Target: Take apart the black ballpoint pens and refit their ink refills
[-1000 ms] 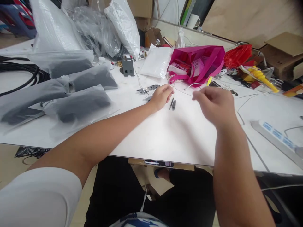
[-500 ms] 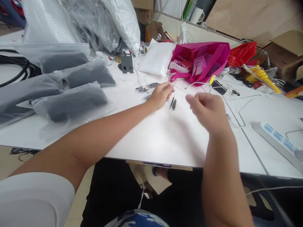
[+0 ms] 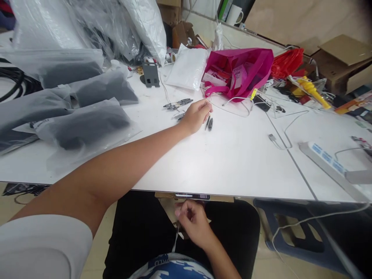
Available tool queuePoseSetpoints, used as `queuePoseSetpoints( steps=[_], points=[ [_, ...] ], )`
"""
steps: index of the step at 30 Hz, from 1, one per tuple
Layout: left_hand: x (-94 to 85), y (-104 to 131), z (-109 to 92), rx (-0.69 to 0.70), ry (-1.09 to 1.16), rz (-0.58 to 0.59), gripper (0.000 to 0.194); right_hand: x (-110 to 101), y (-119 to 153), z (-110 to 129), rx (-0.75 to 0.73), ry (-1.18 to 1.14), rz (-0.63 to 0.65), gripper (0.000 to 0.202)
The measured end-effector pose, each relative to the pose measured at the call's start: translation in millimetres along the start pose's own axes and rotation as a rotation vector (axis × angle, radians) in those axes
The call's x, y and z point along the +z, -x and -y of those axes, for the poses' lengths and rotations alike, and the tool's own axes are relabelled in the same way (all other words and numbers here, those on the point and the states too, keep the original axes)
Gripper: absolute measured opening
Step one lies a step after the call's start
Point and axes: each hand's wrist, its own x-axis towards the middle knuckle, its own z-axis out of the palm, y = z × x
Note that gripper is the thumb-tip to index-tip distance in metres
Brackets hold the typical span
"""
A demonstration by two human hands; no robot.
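My left hand [image 3: 198,117] rests on the white table [image 3: 232,162], its fingers curled into a pinch; whatever they hold is hidden. Right beside its fingertips lie a thin dark pen piece [image 3: 207,123] and a short, dark pen barrel part [image 3: 210,124]. Several pens [image 3: 178,104] lie just beyond that wrist, and more small clear and dark pieces [image 3: 180,115] are partly covered by it. Below the table's front edge, over my lap, my right hand [image 3: 194,224] is closed with thumb and fingers bent together. I cannot make out anything in it.
Grey-filled plastic bags [image 3: 84,124] cover the left side. A dark grey stand [image 3: 151,75], a white packet [image 3: 187,68] and a magenta bag [image 3: 255,71] stand at the back. A power strip [image 3: 322,159] and white cable [image 3: 286,135] lie right, above a blue stool [image 3: 305,240].
My right hand has moved from above the table, right of the pen pieces, down and left to over my lap. My left hand stays by the pen pieces. The view has shifted slightly.
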Motion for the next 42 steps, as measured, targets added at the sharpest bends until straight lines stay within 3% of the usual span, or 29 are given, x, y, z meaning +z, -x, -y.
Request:
queuePoseSetpoints(
  steps=[2,4,6,7,9,12,15,18,26,42],
  points=[
    [-0.5,1.7,-2.2,-0.004,-0.003,-0.009,0.031,4.4,10.8,29.2,-0.065,-0.182,0.099,0.034],
    [-0.9,2.7,-4.2,0.004,-0.005,-0.014,0.031,-7.0,20.1,64.3,-0.277,-0.128,0.212,0.036],
    [-1.1,2.7,-5.0,0.009,-0.011,-0.021,0.030,-38.1,16.0,98.2,-0.576,0.000,0.149,0.037],
    [-1.2,2.3,-4.8,0.009,-0.013,-0.027,0.030,-59.6,6.4,113.2,-0.647,0.101,0.073,0.037],
    [-1.6,0.9,-3.1,0.012,-0.015,-0.045,0.030,-107.9,-29.2,136.9,-0.651,0.283,-0.091,0.034],
    [-3.3,-2.1,1.3,0.057,-0.025,-0.096,0.029,-170.1,-111.7,151.3,-0.498,0.673,-0.379,0.029],
    [-5.6,-5.0,5.7,0.085,-0.047,-0.138,0.027,-196.2,-191.1,141.5,-0.412,0.864,-0.529,0.014],
    [-7.1,-7.2,8.8,0.091,-0.055,-0.139,0.026,-192.4,-230.3,120.6,-0.372,0.843,-0.599,0.016],
    [-7.8,-10.0,14.7,0.117,-0.063,-0.113,0.026,-172.7,-237.6,86.8,-0.433,0.799,-0.555,0.020],
    [-6.3,-9.8,12.9,0.092,-0.064,-0.111,0.028,-173.4,-251.0,91.9,-0.321,0.817,-0.392,0.039]
  ],
)
